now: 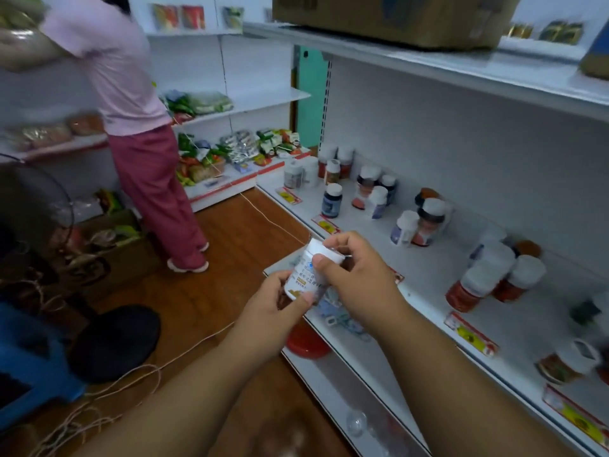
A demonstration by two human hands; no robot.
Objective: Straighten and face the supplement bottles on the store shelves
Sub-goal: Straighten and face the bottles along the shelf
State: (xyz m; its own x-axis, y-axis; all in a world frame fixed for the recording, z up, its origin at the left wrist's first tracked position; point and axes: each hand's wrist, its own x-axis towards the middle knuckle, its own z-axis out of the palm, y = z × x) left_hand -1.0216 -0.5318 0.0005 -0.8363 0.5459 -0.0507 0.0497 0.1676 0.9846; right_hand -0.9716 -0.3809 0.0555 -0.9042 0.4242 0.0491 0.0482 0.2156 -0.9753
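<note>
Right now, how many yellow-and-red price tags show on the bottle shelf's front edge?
5 tags: two at the far end, one partly behind the right hand, one just past it, one nearest the camera. The hand may hide others.

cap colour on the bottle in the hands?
White cap, on a white bottle; head view.

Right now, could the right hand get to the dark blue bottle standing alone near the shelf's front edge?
Probably not yet: the right hand and left hand both grip the white bottle. The path to the dark blue bottle looks open, with bare shelf between.
</note>
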